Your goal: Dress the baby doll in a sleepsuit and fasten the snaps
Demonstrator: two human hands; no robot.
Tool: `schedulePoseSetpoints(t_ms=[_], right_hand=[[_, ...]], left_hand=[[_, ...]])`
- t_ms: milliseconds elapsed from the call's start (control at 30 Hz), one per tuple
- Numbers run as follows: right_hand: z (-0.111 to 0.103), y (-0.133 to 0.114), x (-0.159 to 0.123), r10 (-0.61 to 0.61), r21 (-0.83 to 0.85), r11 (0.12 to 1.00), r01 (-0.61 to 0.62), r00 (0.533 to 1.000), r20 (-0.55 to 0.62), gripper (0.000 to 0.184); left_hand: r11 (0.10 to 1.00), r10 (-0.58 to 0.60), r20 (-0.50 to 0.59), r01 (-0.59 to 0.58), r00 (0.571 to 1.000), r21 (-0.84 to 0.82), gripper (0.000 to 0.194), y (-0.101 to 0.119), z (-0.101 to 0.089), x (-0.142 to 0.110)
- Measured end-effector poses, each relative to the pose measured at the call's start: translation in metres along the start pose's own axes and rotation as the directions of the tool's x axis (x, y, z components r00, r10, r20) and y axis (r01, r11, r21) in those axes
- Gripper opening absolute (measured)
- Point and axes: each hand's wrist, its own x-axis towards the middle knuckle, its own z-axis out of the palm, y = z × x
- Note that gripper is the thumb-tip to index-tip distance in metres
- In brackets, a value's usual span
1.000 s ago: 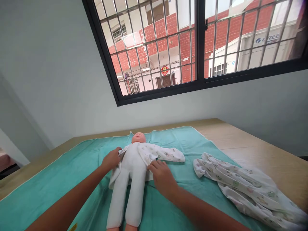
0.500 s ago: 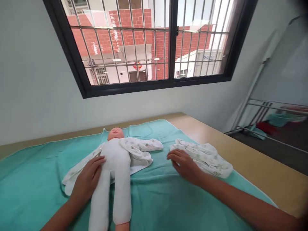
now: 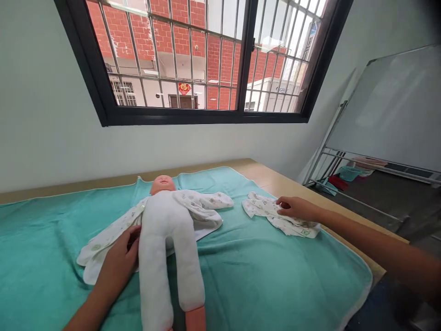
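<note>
Left hand [image 3: 119,259] at the doll [image 3: 165,211], right hand [image 3: 298,209] at the loose garment [image 3: 260,204]

The doll lies face up on the green cloth [image 3: 258,262], head towards the far edge of the table [image 3: 272,177]; the printed top [image 3: 112,232] spreads out from under it on both sides; the left hand is half closed against the doll's side, over the top, and whether its hidden fingertips grip anything I cannot tell; the right hand is loosely curled, a small gap showing between thumb and forefinger, its tips at the crumpled garment near the cloth's right edge; I cannot tell whether fabric is pinched; a one-sided pull there might, I judge, bunch the garment further or drag the cloth towards the table's right edge; pressure from the left hand could roll the doll or ruck the top beneath it, since nothing visible braces its other side
</note>
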Motion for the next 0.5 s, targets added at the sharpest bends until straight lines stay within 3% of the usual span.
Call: schedulePoseSetpoints(t_ms=[133,300,400,500], right_hand=[[-0.014,-0.013,0.008,-0.006,-0.006,1.000,0.007,0.997,0.072,0.026],[-0.038,-0.033,0.000,-0.030,0.240,0.971,0.008,0.996,0.089,0.030],[-0.050,-0.048,-0.012,0.006,0.407,0.913,-0.019,0.999,0.031,0.037],[-0.066,-0.071,-0.030,-0.017,0.631,0.775,0.014,1.000,-0.001,0.039]], left_hand=[[0.999,0.021,-0.014,-0.022,1.000,-0.030,0.042,0.003,-0.002,-0.001],[0.998,0.033,-0.010,-0.034,0.999,-0.061,0.042,0.004,-0.003,-0.001],[0.999,0.032,-0.007,-0.032,0.999,-0.037,0.041,0.003,-0.002,-0.002],[0.999,0.034,-0.003,-0.034,0.999,-0.005,0.041,0.001,-0.001,-0.003]])
